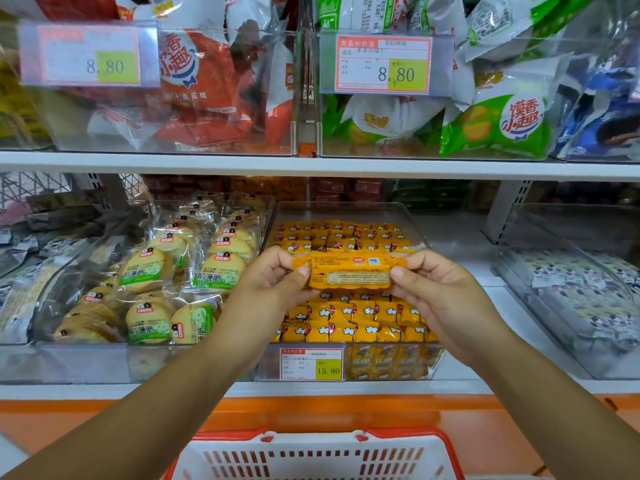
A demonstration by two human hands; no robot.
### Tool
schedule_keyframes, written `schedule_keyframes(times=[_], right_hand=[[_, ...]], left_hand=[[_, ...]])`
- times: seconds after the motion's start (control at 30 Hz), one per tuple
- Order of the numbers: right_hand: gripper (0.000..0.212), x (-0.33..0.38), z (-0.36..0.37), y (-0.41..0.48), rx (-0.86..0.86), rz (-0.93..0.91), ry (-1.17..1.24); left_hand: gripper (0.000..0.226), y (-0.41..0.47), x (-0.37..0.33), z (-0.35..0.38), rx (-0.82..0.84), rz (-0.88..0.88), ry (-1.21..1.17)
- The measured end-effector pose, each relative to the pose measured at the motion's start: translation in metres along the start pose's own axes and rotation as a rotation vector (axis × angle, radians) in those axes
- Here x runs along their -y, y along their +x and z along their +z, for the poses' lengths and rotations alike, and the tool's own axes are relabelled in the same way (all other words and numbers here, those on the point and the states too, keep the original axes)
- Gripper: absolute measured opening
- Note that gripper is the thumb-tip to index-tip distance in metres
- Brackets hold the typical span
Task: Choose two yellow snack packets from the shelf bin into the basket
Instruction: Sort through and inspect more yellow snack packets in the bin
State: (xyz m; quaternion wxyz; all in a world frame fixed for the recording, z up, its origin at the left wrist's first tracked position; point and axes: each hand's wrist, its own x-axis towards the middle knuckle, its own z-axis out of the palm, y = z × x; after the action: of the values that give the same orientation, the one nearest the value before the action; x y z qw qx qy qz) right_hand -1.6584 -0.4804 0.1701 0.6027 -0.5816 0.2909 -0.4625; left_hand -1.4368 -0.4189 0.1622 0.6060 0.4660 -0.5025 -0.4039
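Snack packet (pixel 349 273) held level between left hand (pixel 273 277) and right hand (pixel 441 289), just above the shelf bin (pixel 346 206), biscuit bin (pixel 86 362) set to its left, price tag (pixel 310 363) fixed on its front, basket (pixel 346 441) placed below, nearest the camera

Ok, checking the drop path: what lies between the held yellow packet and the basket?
In the head view, below the held packet: the bin's stocked yellow packets, its 15.80 price tag, the orange shelf edge, then the basket.
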Motion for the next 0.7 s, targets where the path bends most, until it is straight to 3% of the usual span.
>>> schedule_keyframes(times=[0.17,0.3,0.4,0.53,0.7], right_hand=[[0.030,0.0011,0.0005,-0.0006,-0.047,-0.034,-0.055],[0.012,-0.0004,-0.0006,0.0002,-0.073,-0.061,-0.095],[0.024,-0.0026,-0.0024,0.0011,-0.060,-0.017,-0.080],[0.052,-0.0029,-0.0023,0.0014,-0.031,0.014,-0.063],[0.041,0.0013,0.0002,0.0006,-0.046,0.010,-0.032]], left_hand=[[0.013,-0.0001,0.0006,0.0003,-0.058,0.026,-0.049],[0.010,-0.0015,-0.0013,0.0021,-0.115,0.035,-0.049],[0.010,-0.0011,-0.0010,0.0033,-0.131,0.009,-0.030],[0.030,-0.0019,-0.0027,-0.0011,-0.053,-0.014,-0.047],[0.029,-0.0003,-0.0030,-0.0002,-0.077,-0.042,-0.098]])
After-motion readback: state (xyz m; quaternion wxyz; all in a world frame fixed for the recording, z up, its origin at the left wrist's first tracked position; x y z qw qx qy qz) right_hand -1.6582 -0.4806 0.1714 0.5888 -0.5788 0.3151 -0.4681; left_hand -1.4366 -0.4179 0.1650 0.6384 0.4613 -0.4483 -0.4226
